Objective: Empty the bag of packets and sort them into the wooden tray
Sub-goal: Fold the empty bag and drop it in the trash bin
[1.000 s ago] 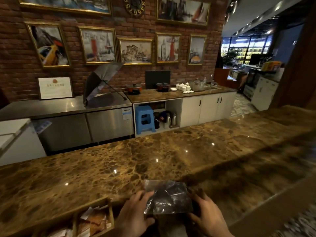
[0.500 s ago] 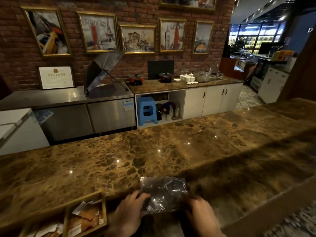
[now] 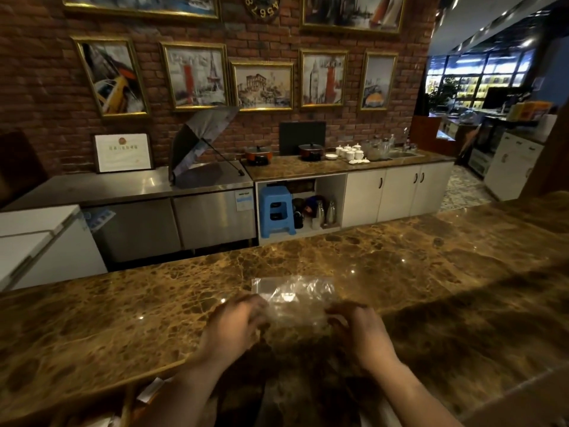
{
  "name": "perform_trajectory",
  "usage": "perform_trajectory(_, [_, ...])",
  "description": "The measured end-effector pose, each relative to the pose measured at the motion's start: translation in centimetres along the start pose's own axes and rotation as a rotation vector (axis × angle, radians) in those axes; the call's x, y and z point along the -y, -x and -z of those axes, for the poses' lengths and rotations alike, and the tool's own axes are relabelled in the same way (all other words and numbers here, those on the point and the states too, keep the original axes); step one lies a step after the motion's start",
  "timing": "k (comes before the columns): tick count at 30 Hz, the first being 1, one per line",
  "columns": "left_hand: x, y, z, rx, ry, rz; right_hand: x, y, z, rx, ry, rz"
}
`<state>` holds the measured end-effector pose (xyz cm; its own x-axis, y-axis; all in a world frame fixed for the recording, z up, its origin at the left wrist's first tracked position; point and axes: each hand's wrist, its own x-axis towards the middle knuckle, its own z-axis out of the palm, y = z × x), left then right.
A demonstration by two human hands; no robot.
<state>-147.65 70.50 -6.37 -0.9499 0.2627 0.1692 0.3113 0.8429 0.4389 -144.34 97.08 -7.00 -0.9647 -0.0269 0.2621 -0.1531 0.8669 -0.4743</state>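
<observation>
A clear plastic bag (image 3: 294,298) lies flat on the brown marble counter (image 3: 123,318), crumpled and see-through, with no packets showing inside it. My left hand (image 3: 234,328) pinches its near left edge and my right hand (image 3: 358,329) pinches its near right edge. The wooden tray (image 3: 129,405) is only just in view at the bottom left, mostly cut off by the frame and my left forearm. A white packet (image 3: 151,391) pokes up from it.
Beyond the counter there is an aisle, then a steel worktop with an open umbrella (image 3: 200,143), a blue stool (image 3: 277,211) under a shelf and white cabinets (image 3: 397,189). A white chest freezer (image 3: 40,241) stands at the left.
Both hands have pushed the bag forward onto the counter, farther from me, and it now lies flatter. The view has tilted up, so the tray has slid almost out of frame.
</observation>
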Motion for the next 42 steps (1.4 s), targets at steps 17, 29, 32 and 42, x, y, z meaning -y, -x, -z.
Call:
perform_trajectory(17, [4.0,3.5,19.1,-0.445,-0.020,0.123,18.4,-9.0,4.8,-0.218,-0.132,0.432])
perform_trajectory(29, [15.8,29.0,31.5,-0.828,-0.068,0.478,45.3,-2.1,-5.4,-0.001,-0.382,0.790])
perform_trajectory(32, [18.2,37.8,33.9,-0.887,-0.158,0.564,52.5,2.3,-8.3,0.075,-0.456,0.933])
perform_trajectory(42, [18.1,62.6,36.4,-1.003,-0.342,0.956,70.1,19.5,-16.3,0.187,-0.736,1.215])
